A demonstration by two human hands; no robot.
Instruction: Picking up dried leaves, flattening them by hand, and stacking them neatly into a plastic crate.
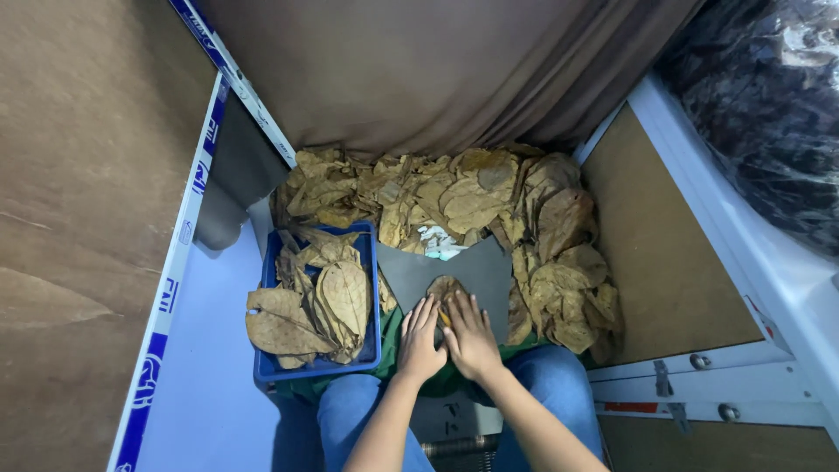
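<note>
A dry brown leaf (443, 287) lies on a dark grey board (411, 267) resting on my lap. My left hand (419, 339) lies flat on the board, fingers spread, at the leaf's near left edge. My right hand (470, 332) presses flat beside it, fingers over the leaf's near right edge. A small yellowish object shows between the two hands; what it is I cannot tell. Neither hand grips the leaf.
A blue tray (370, 288) at my left holds stacked dry leaves (323, 301). A large heap of dry leaves (472, 197) curves behind and right of the board. Brown curtain behind, cardboard wall left, wooden panel (664, 253) right, dark plastic-wrapped bundle (769, 105) upper right.
</note>
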